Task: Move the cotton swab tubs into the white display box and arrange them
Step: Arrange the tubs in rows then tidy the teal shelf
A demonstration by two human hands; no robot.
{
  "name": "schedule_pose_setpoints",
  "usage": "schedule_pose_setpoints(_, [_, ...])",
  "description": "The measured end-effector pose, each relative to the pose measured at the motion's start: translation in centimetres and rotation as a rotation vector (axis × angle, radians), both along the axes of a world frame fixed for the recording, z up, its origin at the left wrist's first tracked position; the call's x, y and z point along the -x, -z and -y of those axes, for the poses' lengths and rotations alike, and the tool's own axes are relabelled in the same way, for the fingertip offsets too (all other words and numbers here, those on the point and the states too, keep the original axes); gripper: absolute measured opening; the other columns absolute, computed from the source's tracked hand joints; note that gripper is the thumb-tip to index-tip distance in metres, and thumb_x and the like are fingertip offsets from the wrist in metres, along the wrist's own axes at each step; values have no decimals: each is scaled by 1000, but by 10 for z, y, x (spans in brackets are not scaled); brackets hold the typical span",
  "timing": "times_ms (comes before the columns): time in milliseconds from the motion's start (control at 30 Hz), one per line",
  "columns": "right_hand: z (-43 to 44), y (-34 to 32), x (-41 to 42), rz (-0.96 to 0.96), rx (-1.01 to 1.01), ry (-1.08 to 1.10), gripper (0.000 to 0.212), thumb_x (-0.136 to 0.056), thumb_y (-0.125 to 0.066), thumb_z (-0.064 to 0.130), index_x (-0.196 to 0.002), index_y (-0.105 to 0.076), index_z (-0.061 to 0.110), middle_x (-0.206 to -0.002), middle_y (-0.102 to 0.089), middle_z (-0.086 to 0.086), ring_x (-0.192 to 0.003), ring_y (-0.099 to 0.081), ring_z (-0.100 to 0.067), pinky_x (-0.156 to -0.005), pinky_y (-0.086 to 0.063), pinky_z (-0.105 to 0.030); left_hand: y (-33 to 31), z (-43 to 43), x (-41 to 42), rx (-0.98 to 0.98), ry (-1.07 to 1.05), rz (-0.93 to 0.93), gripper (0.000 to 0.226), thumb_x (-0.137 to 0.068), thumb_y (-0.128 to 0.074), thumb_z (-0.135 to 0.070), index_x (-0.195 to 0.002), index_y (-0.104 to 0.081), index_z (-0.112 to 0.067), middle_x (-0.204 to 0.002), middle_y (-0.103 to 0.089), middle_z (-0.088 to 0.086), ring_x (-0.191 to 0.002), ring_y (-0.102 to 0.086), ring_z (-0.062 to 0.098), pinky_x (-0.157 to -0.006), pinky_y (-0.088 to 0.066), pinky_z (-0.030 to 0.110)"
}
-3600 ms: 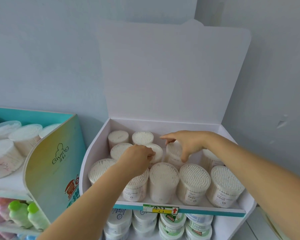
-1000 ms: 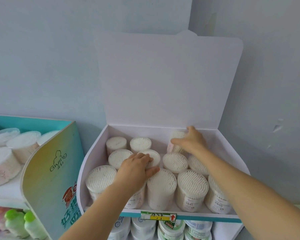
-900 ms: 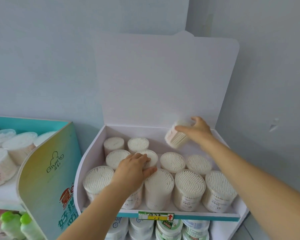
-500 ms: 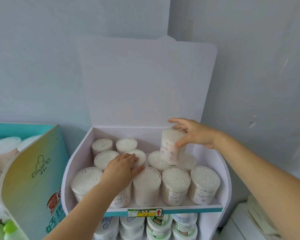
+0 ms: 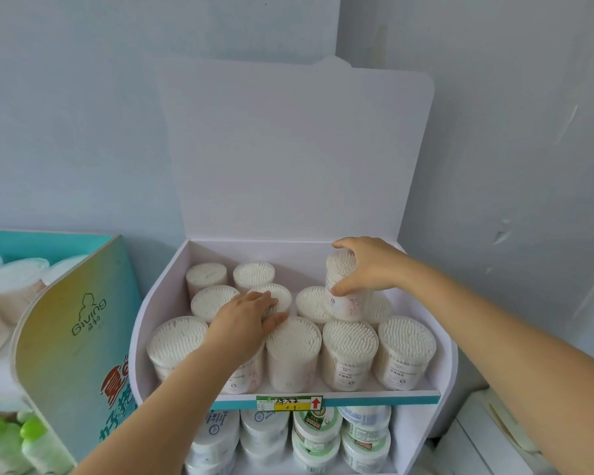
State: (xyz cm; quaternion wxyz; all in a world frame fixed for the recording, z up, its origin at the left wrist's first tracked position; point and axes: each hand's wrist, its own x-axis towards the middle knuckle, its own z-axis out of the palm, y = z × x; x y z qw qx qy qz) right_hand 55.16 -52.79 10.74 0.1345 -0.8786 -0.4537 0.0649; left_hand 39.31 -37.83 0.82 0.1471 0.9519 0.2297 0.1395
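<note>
The white display box (image 5: 141, 337) stands with its lid up against the wall and holds several cotton swab tubs in rows. My right hand (image 5: 367, 265) grips one tub (image 5: 343, 293) from above and holds it upright over the middle row at the right. My left hand (image 5: 251, 320) lies flat, fingers spread, on top of a front-row tub (image 5: 244, 371) and touches a middle-row tub (image 5: 275, 296). A front tub (image 5: 294, 351) stands just right of that hand. The back right corner of the box shows bare floor.
A teal and yellow display stand (image 5: 72, 334) with more swab tubs is close on the left. Green-capped bottles (image 5: 31, 447) sit below it. Round jars (image 5: 318, 430) fill the shelf under the box. The wall corner is close on the right, and a white box (image 5: 487, 440) lies low right.
My right hand lifted a tub from the back right of the box, turned it upright and brought it over the middle row. My left hand stayed on the front tubs.
</note>
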Motion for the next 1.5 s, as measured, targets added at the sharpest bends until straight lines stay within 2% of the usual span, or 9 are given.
schedule_pose_setpoints(100, [6, -6, -4, -106, 2, -53, 97, -65, -84, 24, -146, -30, 30, -145, -40, 3, -130, -40, -15, -98, -38, -24, 0, -1, 0, 7, -1, 1, 49, -94, -40, -49, -134, -48, -21, -141, -47, -4, -128, -40, 18, -103, -33, 31])
schedule_pose_setpoints(233, [9, -10, -5, -141, 80, -123, 99, -65, -83, 15, -146, -29, 31, -148, -36, 8, -134, -34, -12, -107, -34, -26, 1, -1, 0, 3, 7, 10, 49, -94, -41, -48, -133, -49, -20, -139, -49, -3, -126, -42, 18, -102, -33, 31])
schedule_pose_setpoints(467, [-3, -24, 5, -85, -119, -173, 77, -79, -74, 33, -144, -33, 29, -151, -31, 6, -138, -29, -12, -108, -25, -25, -2, -5, 6, 15, 39, 33, 43, -96, -43, -40, -134, -49, -23, -146, -41, -7, -132, -38, 15, -106, -29, 28])
schedule_pose_setpoints(700, [-42, -23, 31, -96, -233, -256, 66, -84, -69, 27, -143, -37, 23, -147, -39, 2, -135, -36, -12, -98, -27, -20, -37, -25, 41, -267, -113, 204, 24, -89, -58, -29, -109, -69, -22, -116, -67, -5, -108, -59, 20, -88, -45, 36])
schedule_pose_setpoints(933, [-102, 7, 50, -166, -131, -37, 74, -83, -66, 34, -145, -32, 13, -147, -40, -5, -132, -41, -21, -97, -35, -27, -47, -73, 66, -409, -148, 194, 20, -81, -69, -30, -97, -73, -20, -102, -71, -3, -96, -62, 27, -80, -45, 39])
schedule_pose_setpoints(1067, [-136, 28, 52, -143, -71, 176, 65, -79, -67, 46, -125, -49, 5, -126, -56, -11, -110, -56, -27, -84, -45, -32, -37, -106, 73, -381, -96, 219, 22, -80, -69, -30, -99, -72, -18, -104, -70, -2, -95, -62, 28, -78, -48, 39])
schedule_pose_setpoints(1267, [-172, 64, 56, -182, 5, 356, 72, -67, -72, 55, -122, -55, 11, -123, -62, -7, -108, -60, -26, -82, -48, -30, -6, -128, 72, -261, -3, 355, 41, -84, -36, -31, -82, -72, -11, -85, -71, 0, -79, -59, 26, -68, -54, 39])
schedule_pose_setpoints(1400, [-174, 68, 63, -156, -78, 461, 73, -56, -75, 56, -115, -58, 17, -115, -64, -3, -103, -62, -25, -77, -49, -29, -4, -134, 69, -266, -12, 352, 40, -86, -34, -28, -55, -56, -14, -57, -59, -4, -61, -40, 18, -55, -46, 39])
schedule_pose_setpoints(1500, [-168, 55, 62, -127, -231, 533, 69, -49, -73, 55, -108, -63, 21, -109, -67, 3, -97, -64, -22, -81, -52, -30, -8, -132, 71, -266, -30, 336, 45, -85, -32, -38, -53, -55, -16, -53, -57, -6, -61, -42, 19, -49, -43, 34])
